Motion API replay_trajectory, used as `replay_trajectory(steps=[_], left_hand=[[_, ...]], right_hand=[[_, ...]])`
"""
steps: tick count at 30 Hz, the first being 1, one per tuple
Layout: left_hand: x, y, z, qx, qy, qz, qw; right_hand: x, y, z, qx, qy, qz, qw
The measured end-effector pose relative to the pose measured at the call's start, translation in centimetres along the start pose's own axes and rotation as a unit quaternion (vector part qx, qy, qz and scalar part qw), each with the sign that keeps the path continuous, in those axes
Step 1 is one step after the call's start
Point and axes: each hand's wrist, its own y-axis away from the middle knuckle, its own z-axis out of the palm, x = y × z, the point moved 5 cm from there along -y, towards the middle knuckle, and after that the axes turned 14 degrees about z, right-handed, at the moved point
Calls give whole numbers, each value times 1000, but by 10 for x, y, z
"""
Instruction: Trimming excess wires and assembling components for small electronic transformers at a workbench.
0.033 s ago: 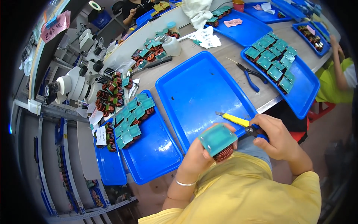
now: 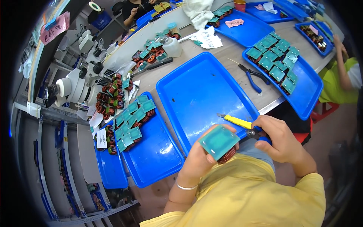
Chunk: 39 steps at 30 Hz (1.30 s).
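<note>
My left hand [image 2: 196, 155] is closed around a coil component with a flat green plate [image 2: 219, 142] on top. Reddish-brown wire windings [image 2: 227, 155] show under the plate, facing me. To its right, my right hand [image 2: 280, 138] grips small cutting pliers [image 2: 255, 133] with a dark head and blue handles. Their jaws point toward the component without touching it. A yellow utility knife [image 2: 237, 121] with its blade out reaches from beside the right fingers over the large blue tray [image 2: 204, 94]. Whether those fingers also hold the knife, I cannot tell.
Green-plated coils fill part of the left tray [image 2: 155, 162] and the right tray [image 2: 308, 90]. Blue-handled pliers [image 2: 253, 81] and a dark-handled tool [image 2: 160, 63] lie on the table beside a white bottle [image 2: 172, 47]. A microscope [image 2: 68, 87] stands left; other people sit at the far side and right.
The view has shifted very slightly. The component in my left hand has turned a little; both hands keep their holds.
</note>
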Motion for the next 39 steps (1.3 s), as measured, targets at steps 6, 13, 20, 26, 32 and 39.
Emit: replay_trajectory(steps=[6,13,20,26,32,39], left_hand=[[18,9,2,114,-203,73,970],[27,10,7,-13,-463,203,863],[33,4,16,-51,-534,248,806],[36,3,20,-67,-557,276,780],[40,0,24,-76,-569,284,768],[32,-8,18,-81,-525,164,831]], right_hand=[[-21,5,-7,78,167,-91,979],[-28,7,-11,85,232,-93,965],[-29,9,-14,90,261,-103,955],[-32,8,-17,89,268,-115,952],[-30,7,-16,77,263,-100,956],[-13,0,-9,57,233,-84,967]])
